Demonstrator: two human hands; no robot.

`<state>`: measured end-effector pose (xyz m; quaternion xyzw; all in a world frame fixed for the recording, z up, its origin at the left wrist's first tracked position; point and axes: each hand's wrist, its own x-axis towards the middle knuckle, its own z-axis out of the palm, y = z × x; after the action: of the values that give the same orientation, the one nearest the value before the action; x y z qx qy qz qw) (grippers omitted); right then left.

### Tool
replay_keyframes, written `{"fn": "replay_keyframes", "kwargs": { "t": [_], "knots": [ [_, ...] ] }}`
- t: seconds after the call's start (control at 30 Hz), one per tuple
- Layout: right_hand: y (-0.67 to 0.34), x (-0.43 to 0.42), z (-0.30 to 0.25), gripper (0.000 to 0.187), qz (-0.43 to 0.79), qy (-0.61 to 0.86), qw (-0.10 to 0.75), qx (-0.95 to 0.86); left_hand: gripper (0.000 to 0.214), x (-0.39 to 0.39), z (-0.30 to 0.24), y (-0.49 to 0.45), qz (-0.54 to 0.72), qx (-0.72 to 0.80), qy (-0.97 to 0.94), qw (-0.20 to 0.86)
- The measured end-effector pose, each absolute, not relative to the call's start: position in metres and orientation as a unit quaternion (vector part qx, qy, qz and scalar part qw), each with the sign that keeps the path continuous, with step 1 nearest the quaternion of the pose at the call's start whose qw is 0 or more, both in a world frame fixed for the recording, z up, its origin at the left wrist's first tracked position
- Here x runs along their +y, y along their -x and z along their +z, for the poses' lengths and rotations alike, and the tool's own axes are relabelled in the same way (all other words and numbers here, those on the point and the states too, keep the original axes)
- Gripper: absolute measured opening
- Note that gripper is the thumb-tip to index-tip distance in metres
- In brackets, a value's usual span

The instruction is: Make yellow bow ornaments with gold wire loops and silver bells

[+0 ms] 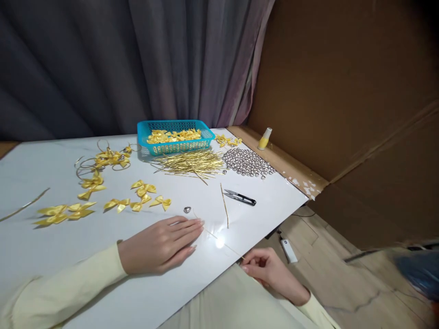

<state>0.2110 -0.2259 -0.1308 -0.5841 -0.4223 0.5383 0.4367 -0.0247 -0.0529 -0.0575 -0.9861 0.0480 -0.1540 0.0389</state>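
My left hand (161,244) lies flat on the white table (103,274), fingers stretched out and together, holding nothing. A thin gold thread (219,240) runs from beside its fingertips to my right hand (265,269), which pinches the thread's end at the table's front edge. A small silver bead (187,209) sits just beyond my left fingertips. A gold wire stick (224,205) lies near it, and black snips (240,197) lie to its right.
A blue basket (175,135) of yellow bows stands at the back. In front of it lie a pile of gold wire sticks (188,163) and a heap of silver beads (247,162). Yellow bows (118,203) are scattered on the left. A yellow thread spool (265,138) stands by the cardboard wall.
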Motion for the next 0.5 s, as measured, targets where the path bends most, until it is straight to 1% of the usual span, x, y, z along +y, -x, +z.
{"fn": "replay_keyframes", "kwargs": {
  "t": [0.07,0.17,0.23,0.3,0.4,0.47,0.5],
  "knots": [
    [-0.215,-0.234,-0.123,0.023,0.502,0.609,0.44,-0.427,0.039,-0.053,-0.057,0.024,-0.152,0.048,0.986,0.047],
    [-0.223,-0.244,-0.107,0.024,0.38,0.659,0.427,-0.489,0.037,-0.053,-0.056,0.023,-0.15,0.047,0.986,0.056],
    [-0.229,-0.248,-0.097,0.02,0.232,0.667,0.431,-0.561,0.037,-0.053,-0.055,0.023,-0.152,0.045,0.986,0.059],
    [-0.235,-0.249,-0.087,0.018,0.08,0.652,0.454,-0.602,0.036,-0.054,-0.056,0.023,-0.153,0.046,0.985,0.057],
    [-0.239,-0.246,-0.071,0.019,-0.086,0.655,0.492,-0.567,0.036,-0.055,-0.057,0.024,-0.154,0.049,0.986,0.05],
    [-0.239,-0.24,-0.059,0.018,-0.121,0.676,0.527,-0.501,0.036,-0.057,-0.057,0.024,-0.16,0.048,0.985,0.043],
    [-0.238,-0.237,-0.053,0.016,-0.109,0.676,0.556,-0.471,0.036,-0.057,-0.057,0.025,-0.167,0.048,0.984,0.041]
  ]
}}
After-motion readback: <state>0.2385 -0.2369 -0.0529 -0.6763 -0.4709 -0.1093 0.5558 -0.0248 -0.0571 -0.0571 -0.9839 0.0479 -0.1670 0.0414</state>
